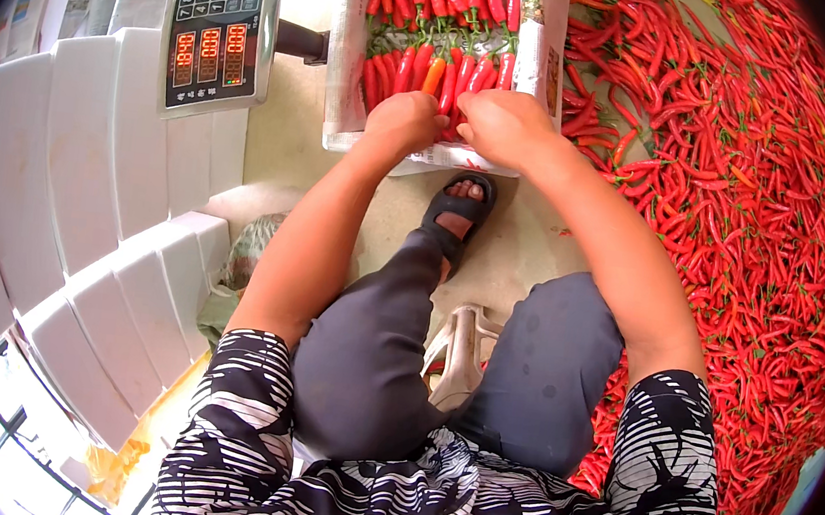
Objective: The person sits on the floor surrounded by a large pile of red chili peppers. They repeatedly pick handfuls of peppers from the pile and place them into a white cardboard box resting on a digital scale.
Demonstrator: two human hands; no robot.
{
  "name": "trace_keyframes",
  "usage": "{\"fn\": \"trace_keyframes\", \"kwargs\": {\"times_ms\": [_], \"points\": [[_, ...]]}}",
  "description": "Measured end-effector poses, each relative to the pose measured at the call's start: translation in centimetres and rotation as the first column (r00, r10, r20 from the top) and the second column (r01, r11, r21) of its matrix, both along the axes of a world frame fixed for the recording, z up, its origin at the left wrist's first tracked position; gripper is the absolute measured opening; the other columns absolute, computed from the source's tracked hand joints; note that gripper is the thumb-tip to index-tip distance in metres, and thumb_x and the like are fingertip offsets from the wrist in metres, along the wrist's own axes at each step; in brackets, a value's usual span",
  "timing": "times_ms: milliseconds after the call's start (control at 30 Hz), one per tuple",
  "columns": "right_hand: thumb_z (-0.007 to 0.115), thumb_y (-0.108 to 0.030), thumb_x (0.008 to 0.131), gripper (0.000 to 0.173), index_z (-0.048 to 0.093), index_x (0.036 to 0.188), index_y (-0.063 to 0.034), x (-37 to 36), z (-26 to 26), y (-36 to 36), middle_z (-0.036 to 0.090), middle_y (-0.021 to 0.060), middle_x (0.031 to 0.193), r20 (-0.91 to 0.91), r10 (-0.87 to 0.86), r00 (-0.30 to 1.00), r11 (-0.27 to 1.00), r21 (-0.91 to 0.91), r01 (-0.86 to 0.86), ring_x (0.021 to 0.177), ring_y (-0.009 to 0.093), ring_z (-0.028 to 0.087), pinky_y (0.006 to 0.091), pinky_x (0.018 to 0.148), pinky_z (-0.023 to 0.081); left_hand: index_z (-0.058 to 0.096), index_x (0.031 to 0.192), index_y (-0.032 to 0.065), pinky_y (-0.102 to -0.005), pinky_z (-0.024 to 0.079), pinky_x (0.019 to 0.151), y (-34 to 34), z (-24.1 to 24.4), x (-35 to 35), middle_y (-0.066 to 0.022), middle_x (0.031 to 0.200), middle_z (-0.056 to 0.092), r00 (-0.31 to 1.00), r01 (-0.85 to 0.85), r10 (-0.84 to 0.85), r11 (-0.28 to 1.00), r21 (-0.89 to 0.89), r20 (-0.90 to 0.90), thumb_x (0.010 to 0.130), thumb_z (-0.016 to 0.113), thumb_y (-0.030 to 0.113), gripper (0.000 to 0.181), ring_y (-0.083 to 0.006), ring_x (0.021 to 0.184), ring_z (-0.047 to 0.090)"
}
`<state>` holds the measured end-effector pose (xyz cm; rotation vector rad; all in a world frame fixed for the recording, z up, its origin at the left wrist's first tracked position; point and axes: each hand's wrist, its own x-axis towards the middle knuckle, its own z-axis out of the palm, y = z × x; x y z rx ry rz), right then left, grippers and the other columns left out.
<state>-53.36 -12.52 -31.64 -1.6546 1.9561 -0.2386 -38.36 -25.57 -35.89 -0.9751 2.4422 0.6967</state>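
Observation:
Before me is a white box (460,158) lined with printed newspaper (536,52). Red chili peppers (406,68) lie in it in two neat rows, their green stems meeting along the middle. One orange chili pepper (433,77) stands out in the near row. My left hand (405,122) bends over the lower ends of the near row, fingers curled. Close beside it, my right hand (506,124) reaches down among the same peppers, thumb and fingers drawn together. The backs of both hands hide the fingertips, so any grip on a pepper cannot be made out.
A price scale's lit display (217,33) stands left of the box on a post (303,42). White boxes (84,155) are stacked along the left. Loose red chili peppers (755,293) cover the floor at the right. A plastic stool (461,353) shows between my knees.

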Motion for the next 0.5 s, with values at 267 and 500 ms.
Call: {"fn": "trace_keyframes", "kwargs": {"times_ms": [267,500], "points": [[0.066,-0.023,0.096,0.025,0.074,0.110,-0.0029,-7.7,1.6,9.0,0.076,0.0144,0.105,0.411,-0.323,0.853,0.884,-0.191,0.426,0.098,0.028,0.073,0.0411,0.086,0.057,0.065,0.133,0.0082,-0.0537,0.051,0.094,-1.6,-1.5,-1.5,-0.0277,0.119,0.071,0.975,0.004,-0.027,0.995,-0.103,-0.221,0.097,0.061,0.031,0.043,-0.0448,0.112,0.068],[0.064,-0.025,0.096,0.024,0.074,0.107,-0.0063,-9.1,3.2,31.5,0.076,0.0136,0.095,0.323,-0.686,0.652,0.653,-0.120,0.747,0.096,0.033,0.074,0.0442,0.089,0.056,0.065,0.101,0.0005,-0.0480,0.052,0.084,-1.8,-1.6,-0.1,-0.0218,0.095,0.071,0.972,0.009,-0.035,0.994,-0.110,-0.233,0.097,0.062,0.030,0.030,-0.0387,0.089,0.069]]}}
